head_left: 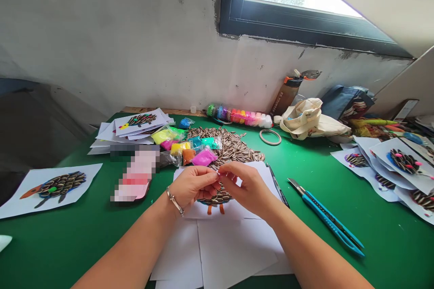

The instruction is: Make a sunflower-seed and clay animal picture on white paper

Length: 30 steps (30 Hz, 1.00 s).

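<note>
- Item: seed sliver (214, 167), tiny, exact kind too small to tell; held at approx. mid-air betw. both hands, above seed-covered paper figure (215, 198).
- L hand (193, 185): thumb & fingers closed, pinching sliver; metal bangle (174, 201) on wrist.
- R hand (242, 185): fingers curled inward, tips pinching same sliver.
- Handling: judged v. light, thin, stiff, prob. brittle & slick; take by flat faces, near tip.
- 6 o'c: white paper sheets (233, 253).
- 12 o'c: sunflower seed heap (237, 149), bagged colored clay (200, 151).
- 3–4 o'c: blue utility knife (325, 216).
- 9 o'c: finished seed picture (50, 192).
</note>
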Motion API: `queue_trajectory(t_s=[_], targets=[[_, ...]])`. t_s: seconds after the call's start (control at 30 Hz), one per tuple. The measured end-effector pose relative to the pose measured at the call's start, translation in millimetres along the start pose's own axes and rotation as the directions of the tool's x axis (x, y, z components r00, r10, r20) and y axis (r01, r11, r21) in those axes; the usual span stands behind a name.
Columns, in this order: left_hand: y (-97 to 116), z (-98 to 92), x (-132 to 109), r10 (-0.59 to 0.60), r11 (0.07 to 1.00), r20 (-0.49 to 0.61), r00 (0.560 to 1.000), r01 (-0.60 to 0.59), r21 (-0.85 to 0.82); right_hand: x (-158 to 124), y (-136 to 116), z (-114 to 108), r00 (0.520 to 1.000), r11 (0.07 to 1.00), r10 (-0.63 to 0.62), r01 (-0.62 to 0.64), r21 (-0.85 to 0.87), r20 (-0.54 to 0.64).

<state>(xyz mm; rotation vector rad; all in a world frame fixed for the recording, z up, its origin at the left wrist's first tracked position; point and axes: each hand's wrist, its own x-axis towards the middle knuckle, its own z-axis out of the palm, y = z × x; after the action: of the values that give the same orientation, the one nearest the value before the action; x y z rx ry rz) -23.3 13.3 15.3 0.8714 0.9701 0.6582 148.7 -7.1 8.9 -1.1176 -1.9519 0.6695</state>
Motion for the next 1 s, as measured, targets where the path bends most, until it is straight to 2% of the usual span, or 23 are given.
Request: queue_trajectory(t_s=[0.3,0.5,0.8,1.0], targets=[[-0.5,-0.9,2.0,-0.01,1.0,-0.004,1.0,0.01,0.0,1.3,1.2,-1.5,1.0,0.996,0.01,-0.009,-0.092,0.01],[1.0,-0.3,-0.3,0.01,1.0,0.017,1.0,-0.01,-0.006,0.0,-2.7,-0.5,0.999,1.0,0.006,-0.006,-0.013,0.041],[1.0,0.0,1.1,0.007,1.0,-0.013,1.0,-0.007,0.013,0.4,0.1,-0.4,0.999,0.994,0.013,-0.008,-0.109,0.045],[0.7,-0.1,-0.7,0.011,1.0,-0.008,1.0,-0.011,0.0,-0.3,-0.9,1.0,1.0,0.999,-0.016,0.017,-0.031,0.015]])
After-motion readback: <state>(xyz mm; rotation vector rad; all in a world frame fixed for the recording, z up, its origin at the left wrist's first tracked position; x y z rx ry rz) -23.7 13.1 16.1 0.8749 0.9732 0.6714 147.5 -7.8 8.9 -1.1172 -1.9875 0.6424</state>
